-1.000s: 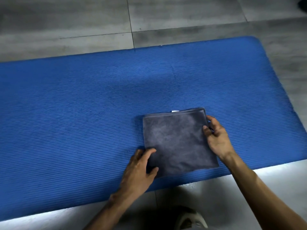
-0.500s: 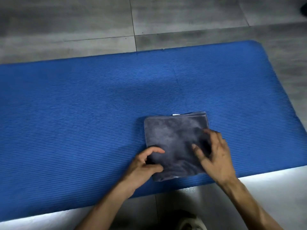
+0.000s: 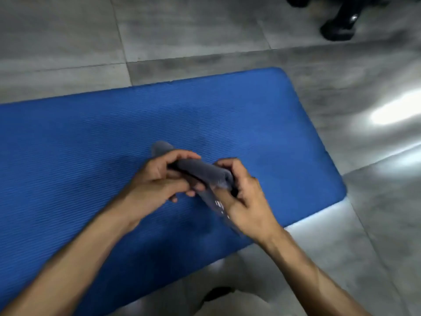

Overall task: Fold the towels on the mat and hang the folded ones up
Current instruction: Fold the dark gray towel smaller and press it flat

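Floor: we see grey tiles with dark seams all round the mat, and a bright glare patch out at 3 o'clock.
Mat: we see a blue ribbed mat lying flat on the floor, filling the middle and left of the view, its rounded corners at 1 o'clock and 3 o'clock.
Left arm: bare, it comes in from 7 o'clock and runs up toward the centre.
Right arm: bare, it comes in from 5 o'clock and meets the other near the centre.
Dark shape: at 1 o'clock on the floor beyond the mat; we cannot tell what it is.
Towel: a grey towel bunched into a thick folded bundle, held above the mat at the centre of the view, one end poking out toward 11 o'clock past the left hand, a looser part hanging down toward 5 o'clock under the right hand.
Left hand: we see its fingers curled over the top of the towel and its thumb beneath, gripping the left part of the bundle.
Right hand: we see its fingers wrapped round the towel's right end, clamped on it; the two hands are close together, nearly touching, with only a short stretch of towel between them.
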